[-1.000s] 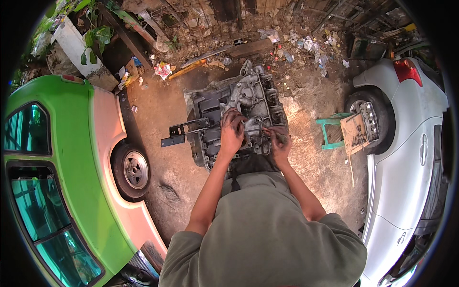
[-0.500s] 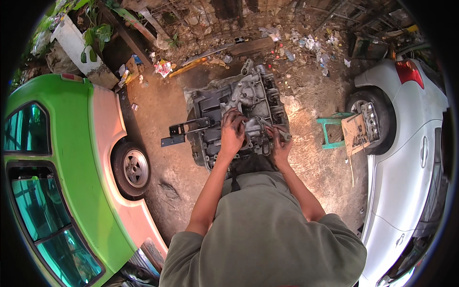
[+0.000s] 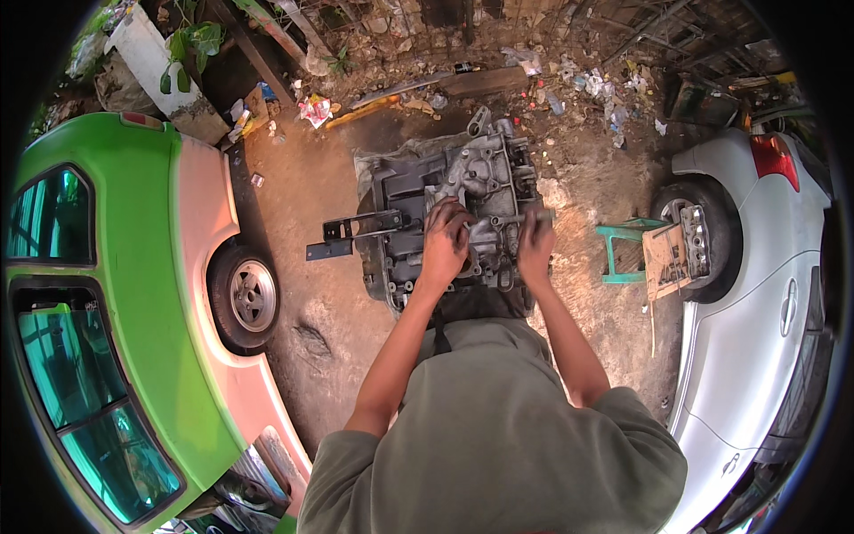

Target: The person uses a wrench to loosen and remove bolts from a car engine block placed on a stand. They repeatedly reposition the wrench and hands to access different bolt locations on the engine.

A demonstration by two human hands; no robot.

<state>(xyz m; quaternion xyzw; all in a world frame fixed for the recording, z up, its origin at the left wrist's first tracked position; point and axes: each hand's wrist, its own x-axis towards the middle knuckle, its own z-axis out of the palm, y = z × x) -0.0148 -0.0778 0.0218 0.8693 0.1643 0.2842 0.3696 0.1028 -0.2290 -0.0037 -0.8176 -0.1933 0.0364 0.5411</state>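
A grey, greasy engine block (image 3: 400,182) lies in front of me, its metal castings and bolt holes facing up. My left hand (image 3: 447,238) rests on the middle of it, fingers bent and closed; whatever lies under them is hidden. In my right hand (image 3: 535,249), closed and slightly blurred, is a metal wrench (image 3: 509,219). The wrench lies sideways over the block's right part, one end close to the left hand's fingers. A dark metal bracket (image 3: 338,229) sticks out from the block's left side.
A green and pink car (image 3: 169,267) stands at the left, a silver car (image 3: 738,347) at the right. Near the silver car's wheel, a green stool (image 3: 609,254) bears cardboard (image 3: 663,258) and a metal engine part (image 3: 696,240). Litter (image 3: 596,84) and a plank (image 3: 485,82) lie beyond the block.
My right hand has turned the wrench from a downward slant to nearly level, its outer end swinging up and away from me. My left hand stays on the block.
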